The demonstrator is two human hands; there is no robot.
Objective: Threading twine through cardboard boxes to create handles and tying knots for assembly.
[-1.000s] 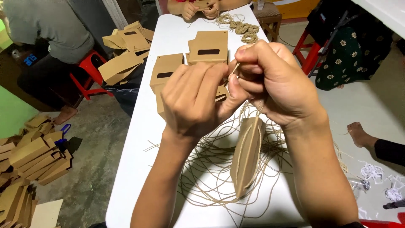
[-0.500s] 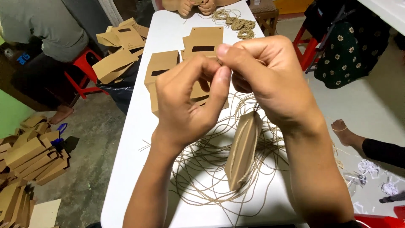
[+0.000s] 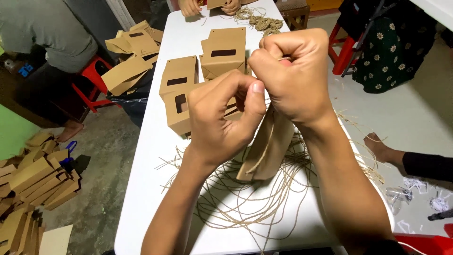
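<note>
My left hand (image 3: 222, 118) and my right hand (image 3: 292, 78) are held close together above a white table (image 3: 151, 156), fingers pinched on thin tan twine at the top of a flat brown paper bag (image 3: 269, 148). The bag hangs down from both hands, nearly edge-on to me. Loose lengths of tan twine (image 3: 245, 203) lie tangled on the table under it. Where exactly the fingertips grip is hidden by the knuckles.
Brown paper bags with window cut-outs (image 3: 222, 52) stand on the table beyond my hands. Another person's hands (image 3: 207, 5) work at the far end beside twine coils (image 3: 262, 21). Bag stacks (image 3: 37, 179) lie on the floor left; a red stool (image 3: 92, 78) and a bare foot (image 3: 377, 144) are nearby.
My hands have stayed together at the bag's top, the fingers working the twine and closing tighter. The view has shifted slightly; the bag still hangs below.
</note>
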